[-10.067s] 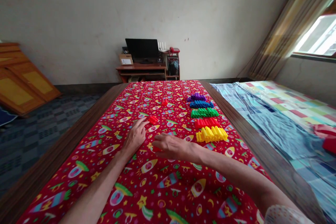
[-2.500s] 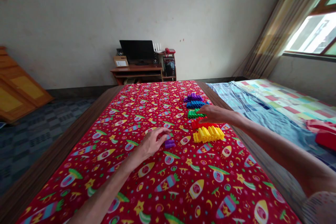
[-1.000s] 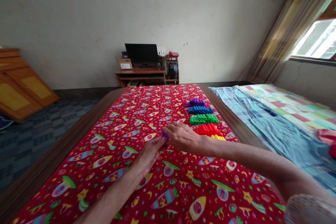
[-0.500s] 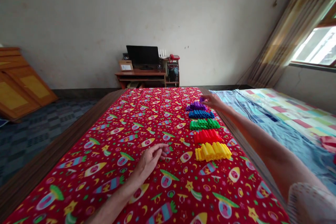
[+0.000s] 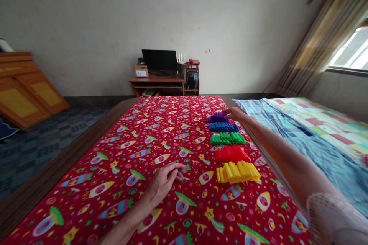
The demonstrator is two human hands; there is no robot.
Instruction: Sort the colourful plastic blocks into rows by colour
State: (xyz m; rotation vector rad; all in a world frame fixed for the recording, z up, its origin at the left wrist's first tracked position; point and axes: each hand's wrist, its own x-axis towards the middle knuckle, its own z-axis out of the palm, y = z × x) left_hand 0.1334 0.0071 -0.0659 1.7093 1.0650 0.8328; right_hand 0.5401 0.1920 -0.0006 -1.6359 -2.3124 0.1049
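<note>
Five groups of plastic pieces lie in a column on the red patterned cloth (image 5: 120, 183): purple pieces (image 5: 215, 117) farthest, then blue pieces (image 5: 223, 126), green pieces (image 5: 227, 138), red pieces (image 5: 230, 154) and yellow pieces (image 5: 237, 172) nearest. My right hand (image 5: 235, 113) reaches to the far end, fingers together at the right edge of the purple group. My left hand (image 5: 165, 180) rests on the cloth left of the yellow group, fingers loosely curled, nothing visible in it.
The cloth covers a long wooden table (image 5: 57, 168). A bed with a checked blanket (image 5: 313, 130) runs along the right. A desk with a monitor (image 5: 160, 61) stands at the far wall; a wooden cabinet (image 5: 25, 92) leans at left.
My right hand took the purple piece from beside my left hand and carried it to the purple group at the far end. My left hand stayed put.
</note>
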